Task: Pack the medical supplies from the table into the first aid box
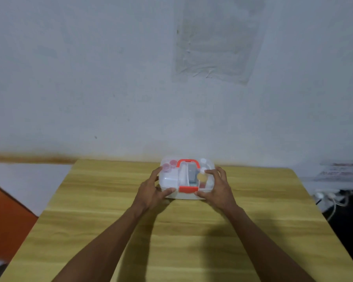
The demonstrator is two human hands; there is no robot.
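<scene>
A translucent white first aid box [169, 181] with a red handle [188, 162] and a red front latch [188, 189] sits at the far middle of the wooden table [171, 231]. Its clear lid is down. Through the lid I see small bottles with pink caps [169, 165], a white bottle [203, 162] and other supplies. My left hand [151, 192] grips the box's left front corner, thumb beside the latch. My right hand [217, 188] holds the right front corner, fingers resting on the lid.
A white wall rises right behind the table, with a clear plastic sheet [216, 41] stuck on it. White cables and plugs [326, 197] lie off the table's right edge. An orange surface [6, 220] shows at the lower left.
</scene>
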